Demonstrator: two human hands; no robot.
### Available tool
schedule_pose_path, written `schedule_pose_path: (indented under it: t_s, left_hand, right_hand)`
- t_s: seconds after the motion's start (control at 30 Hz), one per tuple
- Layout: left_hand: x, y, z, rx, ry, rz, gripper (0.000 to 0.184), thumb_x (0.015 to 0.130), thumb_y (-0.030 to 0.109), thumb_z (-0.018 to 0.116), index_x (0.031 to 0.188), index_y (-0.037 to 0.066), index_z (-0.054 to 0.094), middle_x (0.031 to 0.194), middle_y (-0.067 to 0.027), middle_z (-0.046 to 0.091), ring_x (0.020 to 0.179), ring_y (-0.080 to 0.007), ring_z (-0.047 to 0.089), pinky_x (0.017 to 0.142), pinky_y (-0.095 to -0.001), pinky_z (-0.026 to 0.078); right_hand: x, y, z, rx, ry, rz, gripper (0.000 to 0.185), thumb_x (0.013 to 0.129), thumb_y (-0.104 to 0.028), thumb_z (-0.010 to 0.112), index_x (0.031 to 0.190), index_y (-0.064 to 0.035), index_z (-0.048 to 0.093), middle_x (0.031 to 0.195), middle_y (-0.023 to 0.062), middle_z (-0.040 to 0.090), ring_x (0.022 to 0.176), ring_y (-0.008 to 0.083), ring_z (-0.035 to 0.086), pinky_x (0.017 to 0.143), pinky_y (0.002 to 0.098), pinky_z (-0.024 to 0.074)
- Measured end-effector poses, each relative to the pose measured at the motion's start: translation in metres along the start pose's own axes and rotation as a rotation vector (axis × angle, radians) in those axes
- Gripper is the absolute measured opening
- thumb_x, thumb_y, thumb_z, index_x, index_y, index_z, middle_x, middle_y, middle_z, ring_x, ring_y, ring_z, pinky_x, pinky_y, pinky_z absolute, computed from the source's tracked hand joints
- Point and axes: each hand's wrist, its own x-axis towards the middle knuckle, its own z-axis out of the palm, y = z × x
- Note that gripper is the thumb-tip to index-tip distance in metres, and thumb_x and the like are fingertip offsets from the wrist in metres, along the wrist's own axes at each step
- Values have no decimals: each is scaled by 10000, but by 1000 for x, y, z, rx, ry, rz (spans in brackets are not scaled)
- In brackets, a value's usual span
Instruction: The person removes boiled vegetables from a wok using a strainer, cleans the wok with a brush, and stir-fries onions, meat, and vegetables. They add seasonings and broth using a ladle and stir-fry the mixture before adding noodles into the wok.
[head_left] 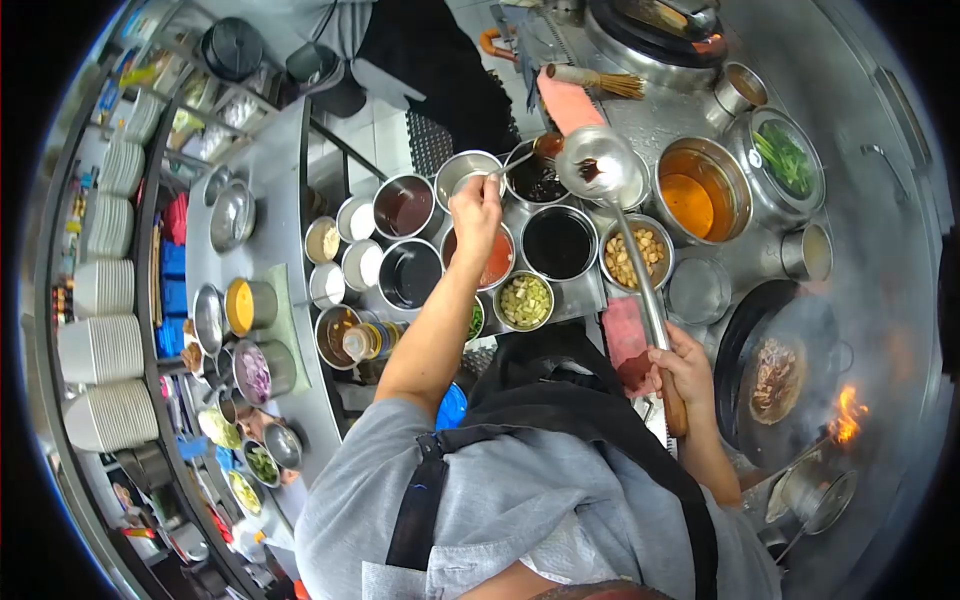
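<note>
My right hand point(685, 372) is wrapped round the wooden handle of a long metal ladle point(645, 275). The ladle's wide bowl, with a little dark sauce in it, is above the far row of pots. My left hand point(476, 212) is closed on the thin handle of a small spoon point(515, 162), stretched over a metal pot point(468, 165). The spoon's far end points at a pot of dark sauce point(535, 183), near the ladle bowl; a reddish-brown patch there is hard to make out. Below are a pot of black liquid point(560, 243) and a pot of red sauce point(496, 262).
At right, a wok point(775, 375) holds browned food, with a flame point(848, 415) beside it. Nearby stand a pot of amber oil point(690, 200), a garlic-like bowl point(632, 255), a bamboo brush point(600, 80) and a squeeze bottle point(370, 341). Another person point(430, 60) stands across the counter.
</note>
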Motion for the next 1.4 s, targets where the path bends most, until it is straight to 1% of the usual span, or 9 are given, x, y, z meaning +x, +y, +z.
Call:
schedule_pose_path:
  t_s: [0.17,0.27,0.37,0.43,0.7,0.77,0.87,1.07,1.4]
  left_hand:
    - [35,-83,34,220,39,-16,254,857,206,541,775,-9,650,767,-257,633,728,-419,623,703,-488,483]
    - [55,-114,42,630,-403,40,402,853,335,544,952,-29,681,936,-245,660,893,-391,645,841,-454,503]
    - [72,-90,-35,592,-522,-47,802,777,662,522,962,-106,660,987,-292,640,946,-419,626,870,-423,490]
    - [83,-99,-123,671,-583,-8,686,756,623,573,730,-52,690,779,-261,658,785,-377,659,748,-436,519]
    - [-3,-276,-390,658,-66,-1015,367,785,308,675,813,-58,663,678,-169,655,530,-233,638,511,-336,510]
    - [-18,-318,-386,-418,554,-939,244,836,215,651,882,-25,631,642,-103,611,457,-169,562,413,-271,426]
    - [-13,-328,-366,-677,608,-845,161,865,156,628,928,11,596,632,-55,563,429,-113,490,367,-229,341]
    - [-29,-267,-353,404,191,-132,197,898,182,575,892,12,674,821,-214,646,764,-375,634,669,-394,503]
    - [57,-304,-343,86,452,-218,218,938,155,531,953,-28,649,694,-98,658,556,-144,621,545,-281,495]
  right_hand:
    - [2,1,9,-165,70,-39,507,832,-21,560,1318,41,429,773,46,569,418,98,474,350,231,393]
    - [2,-2,31,-143,187,-63,513,826,-9,567,1318,43,429,795,57,571,416,100,476,341,221,379]
    - [6,-10,55,-159,168,-46,533,821,-2,576,1328,47,416,802,62,573,413,100,474,335,217,370]
    - [12,-12,71,-189,167,-29,547,822,1,575,1338,52,404,810,69,577,415,97,468,345,207,367]
    - [61,-23,153,-232,-9,92,614,778,-11,633,1339,80,401,746,44,540,448,92,477,376,206,389]
    - [72,-28,176,-248,-33,115,611,778,-12,632,1335,86,401,734,44,535,440,91,470,370,204,381]
    - [87,-26,196,-288,-70,137,581,778,3,574,1332,67,409,762,53,569,400,102,468,347,205,370]
    - [111,-28,225,-388,-130,181,582,769,-14,569,1323,75,413,757,61,568,390,110,466,322,212,376]
    - [126,-29,249,-439,-76,188,621,745,-18,578,1332,84,402,760,67,557,390,111,468,328,213,382]
